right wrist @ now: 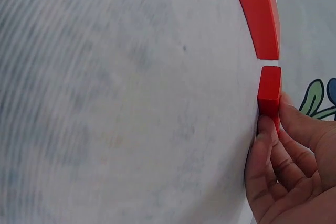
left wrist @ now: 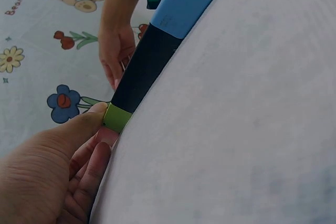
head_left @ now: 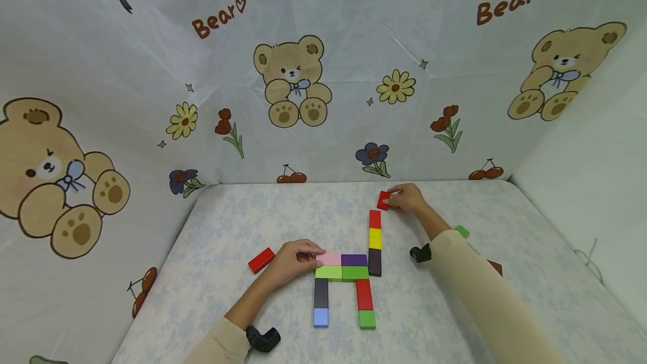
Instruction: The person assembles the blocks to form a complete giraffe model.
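Note:
In the head view my right hand (head_left: 408, 200) pinches a red block (head_left: 383, 200) between thumb and fingers. The block is slightly tilted, just beyond a column of red (head_left: 374, 219), yellow (head_left: 375, 238) and dark (head_left: 374, 262) blocks. A small gap separates it from the column in the right wrist view. My left hand (head_left: 293, 263) holds the left end of a pink block (head_left: 328, 259), its thumb touching the light green block (left wrist: 116, 118). A purple block (head_left: 354, 260) and a green block (head_left: 355, 273) continue these two rows rightward.
Two legs extend toward me: dark (head_left: 320, 293) over blue (head_left: 320, 318), and red (head_left: 364, 295) over green (head_left: 367, 319). A loose red block (head_left: 261, 260) lies left of my left hand. Green (head_left: 462, 231) and brown (head_left: 495, 267) pieces lie partly behind my right sleeve.

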{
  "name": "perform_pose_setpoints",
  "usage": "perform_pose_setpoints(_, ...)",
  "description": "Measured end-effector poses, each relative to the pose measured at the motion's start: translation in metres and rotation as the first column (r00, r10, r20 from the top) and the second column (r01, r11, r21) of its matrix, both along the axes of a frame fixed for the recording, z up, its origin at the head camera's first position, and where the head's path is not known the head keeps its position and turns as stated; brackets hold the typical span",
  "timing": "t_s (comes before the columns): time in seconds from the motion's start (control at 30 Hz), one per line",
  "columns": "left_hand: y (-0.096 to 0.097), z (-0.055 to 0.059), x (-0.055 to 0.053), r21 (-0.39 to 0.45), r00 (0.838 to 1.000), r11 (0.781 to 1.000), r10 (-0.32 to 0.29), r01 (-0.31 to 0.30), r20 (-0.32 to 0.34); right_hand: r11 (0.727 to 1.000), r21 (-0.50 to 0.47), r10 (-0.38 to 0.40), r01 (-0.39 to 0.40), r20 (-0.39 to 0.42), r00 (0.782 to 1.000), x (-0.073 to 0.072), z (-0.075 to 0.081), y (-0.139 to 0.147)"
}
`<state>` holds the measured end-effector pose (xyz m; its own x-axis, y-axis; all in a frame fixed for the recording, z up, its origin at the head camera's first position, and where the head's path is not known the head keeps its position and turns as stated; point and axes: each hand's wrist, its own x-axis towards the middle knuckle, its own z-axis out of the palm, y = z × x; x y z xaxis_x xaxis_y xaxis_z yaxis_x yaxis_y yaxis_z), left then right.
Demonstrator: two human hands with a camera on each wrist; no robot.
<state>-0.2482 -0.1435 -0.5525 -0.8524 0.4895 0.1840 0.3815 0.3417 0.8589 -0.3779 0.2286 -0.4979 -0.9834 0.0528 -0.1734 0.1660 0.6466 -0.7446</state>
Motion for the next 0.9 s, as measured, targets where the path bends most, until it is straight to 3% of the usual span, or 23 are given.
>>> perform_pose_setpoints(0.33, 0.002, 0.004, 0.004, 0.032, 1.000, 0.999, -0.014, 0.014, 0.006, 0.998, 0.051, 0.038, -0.036, -0.038, 0.999, 0.001, -0.003, -0.012)
perform_pose_setpoints(0.9, 0.003, 0.004, 0.005, 0.050, 0.999, 0.998, 0.027, -0.029, 0.031, 0.992, 0.105, 0.071, -0.070, -0.002, 0.997, -0.002, -0.005, -0.014)
